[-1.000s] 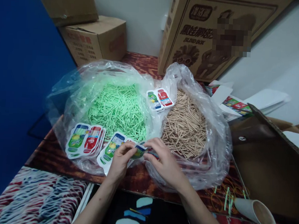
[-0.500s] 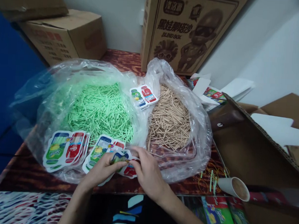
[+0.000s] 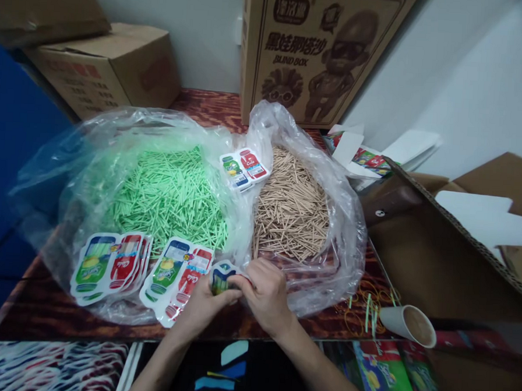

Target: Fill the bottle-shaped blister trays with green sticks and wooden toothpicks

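Observation:
My left hand (image 3: 207,306) and my right hand (image 3: 265,294) are closed on one printed bottle-shaped card (image 3: 220,277) near the table's front edge. Thumbs press toward each other, and the fingers hide much of the card. Just left of my hands lie similar green and red cards (image 3: 173,279), with a fanned stack of cards (image 3: 104,266) farther left. Behind them is a heap of short green sticks (image 3: 173,194) in a clear plastic bag (image 3: 85,204). To its right, brown sticks (image 3: 293,206) fill another bag. A small pile of cards (image 3: 245,168) rests between the heaps.
On the right a paper cup (image 3: 407,325) lies on its side near rubber bands and a few green sticks (image 3: 371,315). An open carton (image 3: 441,257) stands beside the table. A tall printed box (image 3: 312,58) and a smaller carton (image 3: 114,65) are at the back.
My hands have shifted slightly right with the card, away from the cards on the left, which show more fully. The card appears turned or bent between my fingers.

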A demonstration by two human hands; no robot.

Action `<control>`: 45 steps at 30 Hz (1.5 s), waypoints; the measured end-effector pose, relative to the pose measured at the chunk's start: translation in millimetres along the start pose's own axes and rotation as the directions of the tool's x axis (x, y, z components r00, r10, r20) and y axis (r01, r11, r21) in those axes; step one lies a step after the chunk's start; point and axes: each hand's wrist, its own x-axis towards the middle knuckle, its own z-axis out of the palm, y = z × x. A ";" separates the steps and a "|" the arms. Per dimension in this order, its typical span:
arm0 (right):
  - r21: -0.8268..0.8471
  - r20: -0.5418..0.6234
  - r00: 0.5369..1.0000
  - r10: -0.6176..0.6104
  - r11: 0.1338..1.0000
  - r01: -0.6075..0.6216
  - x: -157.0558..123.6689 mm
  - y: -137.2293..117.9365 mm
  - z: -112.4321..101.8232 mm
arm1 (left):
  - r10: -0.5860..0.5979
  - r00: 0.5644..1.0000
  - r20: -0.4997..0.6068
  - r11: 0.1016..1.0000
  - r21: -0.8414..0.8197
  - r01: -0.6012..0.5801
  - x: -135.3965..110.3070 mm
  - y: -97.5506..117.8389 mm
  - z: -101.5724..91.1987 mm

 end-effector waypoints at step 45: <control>0.523 0.185 0.943 0.277 0.785 -0.333 -26.4 16.3 7.3 | -0.021 0.986 -0.167 0.999 0.042 0.028 -9.6 -2.9 -15.6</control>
